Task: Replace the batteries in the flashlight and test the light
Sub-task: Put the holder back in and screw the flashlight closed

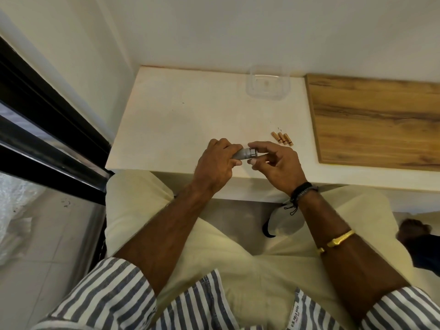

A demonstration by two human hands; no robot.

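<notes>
Sleeves (pixel 107 298) nearest. Gripping flashlight (pixel 240 155) with left hand (pixel 215 163), pinching its cap (pixel 252 152) with right hand (pixel 278 163). Probably twisting cap; calls next for steady turn, then batteries (pixel 282 138), far right.

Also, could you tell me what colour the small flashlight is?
The small metal flashlight is silver-grey; head view.

flashlight (pixel 243 155) rear inside left hand (pixel 215 164)
</notes>
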